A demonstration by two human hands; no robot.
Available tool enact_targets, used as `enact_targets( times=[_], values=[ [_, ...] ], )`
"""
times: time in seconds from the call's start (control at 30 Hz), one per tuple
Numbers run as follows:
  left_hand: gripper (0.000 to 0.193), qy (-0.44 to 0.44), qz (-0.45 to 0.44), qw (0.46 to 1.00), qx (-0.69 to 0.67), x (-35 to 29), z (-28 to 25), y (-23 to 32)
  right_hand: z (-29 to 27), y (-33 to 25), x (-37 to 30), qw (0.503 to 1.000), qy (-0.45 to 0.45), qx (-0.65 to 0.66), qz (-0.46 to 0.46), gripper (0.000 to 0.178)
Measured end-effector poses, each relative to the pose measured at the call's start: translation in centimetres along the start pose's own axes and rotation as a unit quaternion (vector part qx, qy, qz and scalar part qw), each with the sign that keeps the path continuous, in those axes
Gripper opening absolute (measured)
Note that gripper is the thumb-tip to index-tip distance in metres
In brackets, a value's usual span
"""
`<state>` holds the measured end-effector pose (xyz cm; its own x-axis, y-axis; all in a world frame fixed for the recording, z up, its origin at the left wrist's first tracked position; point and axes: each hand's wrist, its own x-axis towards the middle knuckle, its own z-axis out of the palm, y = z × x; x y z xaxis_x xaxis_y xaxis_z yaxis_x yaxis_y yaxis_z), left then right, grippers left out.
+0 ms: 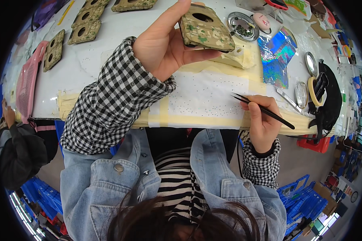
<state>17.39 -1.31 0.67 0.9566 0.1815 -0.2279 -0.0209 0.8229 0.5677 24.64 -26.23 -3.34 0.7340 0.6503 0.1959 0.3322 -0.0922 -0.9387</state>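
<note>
My left hand is raised over the table, closed around the edge of a flat camouflage-patterned case with a dark oval hole. In my right hand is a pair of black tweezers, pinched between thumb and fingers. The tweezer tips point left above a white sheet, where many tiny dark and shiny pieces lie scattered. Whether the tips hold one of these pieces is too small to tell. Yellowish tape borders the sheet along the table's front edge.
More camouflage cases lie at the far left, near a pink mesh basket. At the back right are a round metal dish with small dark bits and holographic pouches. A tape roll and black bag are farther right.
</note>
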Motion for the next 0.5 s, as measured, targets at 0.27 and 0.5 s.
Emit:
enact_targets(
  times=[0.27,0.5],
  values=[
    [0.047,0.018,-0.001,1.0,0.003,-0.08,0.23,0.08,0.08,0.38,0.18,0.999,0.04,0.003,0.023,0.011],
    [0.046,0.005,0.002,1.0,-0.009,-0.19,0.24,0.07,0.03,0.09,0.61,0.997,0.042,0.022,0.053,0.012]
  ],
)
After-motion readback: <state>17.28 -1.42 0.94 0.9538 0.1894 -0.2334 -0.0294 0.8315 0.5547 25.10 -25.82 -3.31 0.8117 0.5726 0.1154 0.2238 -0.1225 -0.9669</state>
